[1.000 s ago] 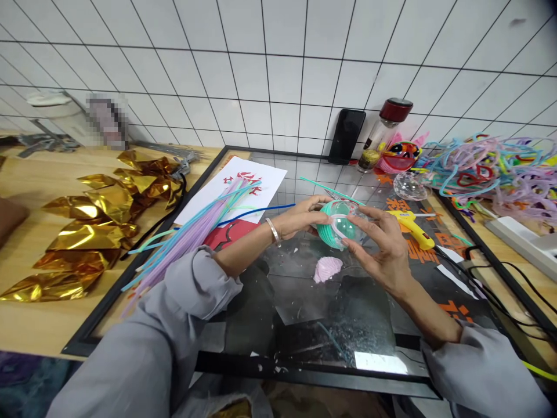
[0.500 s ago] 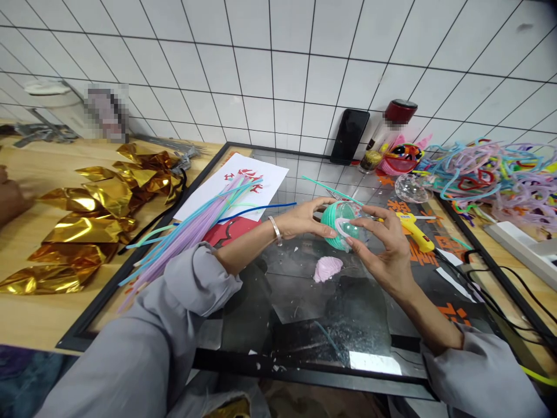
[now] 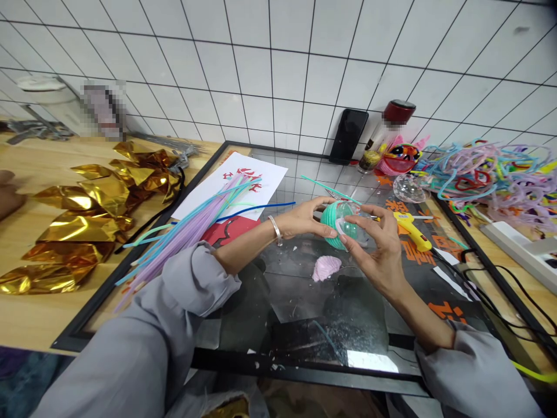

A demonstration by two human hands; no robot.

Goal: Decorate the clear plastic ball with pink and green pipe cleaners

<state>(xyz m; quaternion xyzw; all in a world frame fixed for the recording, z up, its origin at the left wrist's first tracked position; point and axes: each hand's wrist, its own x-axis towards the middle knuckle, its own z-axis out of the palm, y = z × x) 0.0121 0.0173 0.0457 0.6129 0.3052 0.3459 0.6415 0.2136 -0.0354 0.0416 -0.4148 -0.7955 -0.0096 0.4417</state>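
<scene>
A clear plastic ball, part of it wrapped in rows of mint-green pipe cleaner (image 3: 329,216), is held above the dark glass tabletop. My left hand (image 3: 302,220) grips its left side, thumb below and fingers behind. A short, pale, curved pipe cleaner (image 3: 340,226) lies against the ball's front. On the right, the thumb and forefinger of my right hand (image 3: 383,247) pinch at that pale piece, while its other fingers rest by the clear side. Below the ball, a pale pink shell-shaped piece (image 3: 327,268) lies on the glass.
A yellow glue gun (image 3: 411,229) and its cables lie to the right. Lilac and blue pipe cleaners (image 3: 183,238) rest across white paper (image 3: 191,194) at left, beside gold foil (image 3: 100,203). A phone (image 3: 349,136) leans on the wall. Another person's hand (image 3: 9,194) shows at far left.
My right hand's fingers have shifted slightly left and down on the pale piece, covering more of it. My left hand keeps its hold on the ball.
</scene>
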